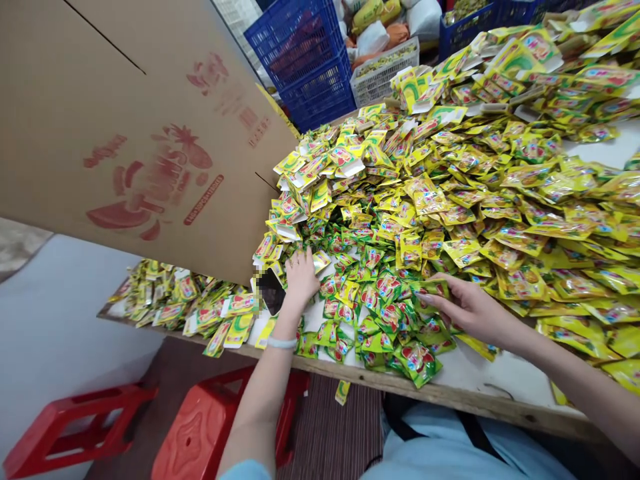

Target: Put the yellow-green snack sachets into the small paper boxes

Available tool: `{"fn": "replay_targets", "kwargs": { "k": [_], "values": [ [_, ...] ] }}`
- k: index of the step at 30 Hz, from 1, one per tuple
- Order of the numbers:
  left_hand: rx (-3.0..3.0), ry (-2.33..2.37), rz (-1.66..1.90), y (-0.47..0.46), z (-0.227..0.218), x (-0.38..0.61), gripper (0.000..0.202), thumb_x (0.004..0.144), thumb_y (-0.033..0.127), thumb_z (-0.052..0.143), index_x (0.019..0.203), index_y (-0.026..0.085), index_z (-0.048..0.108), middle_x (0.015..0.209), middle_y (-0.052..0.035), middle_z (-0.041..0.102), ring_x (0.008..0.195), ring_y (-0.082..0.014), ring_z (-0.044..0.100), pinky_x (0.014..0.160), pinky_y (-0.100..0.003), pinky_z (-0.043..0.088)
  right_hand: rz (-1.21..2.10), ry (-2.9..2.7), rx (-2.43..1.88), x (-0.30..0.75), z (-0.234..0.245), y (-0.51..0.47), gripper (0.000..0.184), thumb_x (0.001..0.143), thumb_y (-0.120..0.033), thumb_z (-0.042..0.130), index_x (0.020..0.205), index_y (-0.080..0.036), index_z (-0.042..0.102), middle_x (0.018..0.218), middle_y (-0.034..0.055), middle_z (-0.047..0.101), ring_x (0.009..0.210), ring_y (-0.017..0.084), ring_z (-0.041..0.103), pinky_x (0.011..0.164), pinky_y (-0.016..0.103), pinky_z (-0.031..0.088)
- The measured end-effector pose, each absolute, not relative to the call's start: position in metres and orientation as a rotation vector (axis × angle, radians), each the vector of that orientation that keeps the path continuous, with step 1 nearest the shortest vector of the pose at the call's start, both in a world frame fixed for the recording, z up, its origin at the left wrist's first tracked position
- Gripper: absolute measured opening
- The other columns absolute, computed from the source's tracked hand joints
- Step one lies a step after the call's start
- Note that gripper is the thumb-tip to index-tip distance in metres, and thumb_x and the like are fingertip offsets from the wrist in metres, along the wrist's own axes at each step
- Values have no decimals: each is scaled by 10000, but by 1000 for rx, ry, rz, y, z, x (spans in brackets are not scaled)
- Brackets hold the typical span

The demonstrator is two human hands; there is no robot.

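Head view: the wooden table edge (430, 389) is seen nearest, with loose packets lying close to it.
Green packets (387, 327): these are heaped between the two hands; those at the front are best kept from being nudged off.
Right hand (467, 307): a single packet (431, 288) is held in a narrow pinch between thumb and fingers, just above the heap; it is best gripped lightly, so that it is not crushed.
Left hand (301, 275): the fingers are slightly spread and bent down; whether anything is gripped cannot be told.
Phone (271, 293): it is placed just beside the left hand and is best kept clear of.
Yellow packets (525, 233): a high slope is formed beyond the right hand; slides could be set off by careless reaching.
Blue crates (305, 57): these are stacked past the table.
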State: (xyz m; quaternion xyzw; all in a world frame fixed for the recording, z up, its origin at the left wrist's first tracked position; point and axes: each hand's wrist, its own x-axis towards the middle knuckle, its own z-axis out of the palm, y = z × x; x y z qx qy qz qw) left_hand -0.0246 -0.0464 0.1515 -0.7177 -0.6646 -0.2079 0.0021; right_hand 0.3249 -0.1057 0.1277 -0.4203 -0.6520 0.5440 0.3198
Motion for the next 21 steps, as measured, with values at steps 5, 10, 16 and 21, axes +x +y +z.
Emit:
{"fn": "replay_targets", "kwargs": {
  "k": [5, 10, 16, 21],
  "values": [
    [-2106, -2280, -604, -60, 151, -15, 397, 725, 143, 618, 1115, 103, 559, 1095, -199, 650, 1119, -366, 575, 1019, -552, 415, 1094, -1683, -1057, 338, 135, -107, 235, 921, -438, 596, 910, -214, 664, 783, 50, 646, 678, 186, 627, 567, 293, 512],
    [-2556, -2546, -1401, -116, 170, 58, 247, 818, 396, 649, 932, 177, 650, 772, -58, 690, 729, -222, 669, 729, -375, 580, 1313, -1453, -818, 328, 164, -116, 139, 918, -318, 653, 1040, -252, 656, 885, 31, 619, 579, 125, 586, 477, 256, 523],
    [-2925, -2778, -1810, -149, 178, 115, 425, 711, 541, 774, 819, 154, 636, 702, -37, 663, 622, -161, 613, 621, -291, 558, 1109, -1554, -563, 298, 193, -107, 153, 897, -137, 643, 999, -241, 690, 918, 18, 647, 817, 146, 625, 706, 282, 546],
    [-2995, -2664, -1511, -153, 182, 115, 339, 739, 357, 761, 994, 166, 645, 871, -43, 687, 789, -194, 642, 727, -293, 551, 915, -1985, -694, 306, 199, -112, 225, 878, -37, 551, 934, -196, 699, 874, 33, 613, 743, 129, 611, 644, 230, 491]
  ]
}}
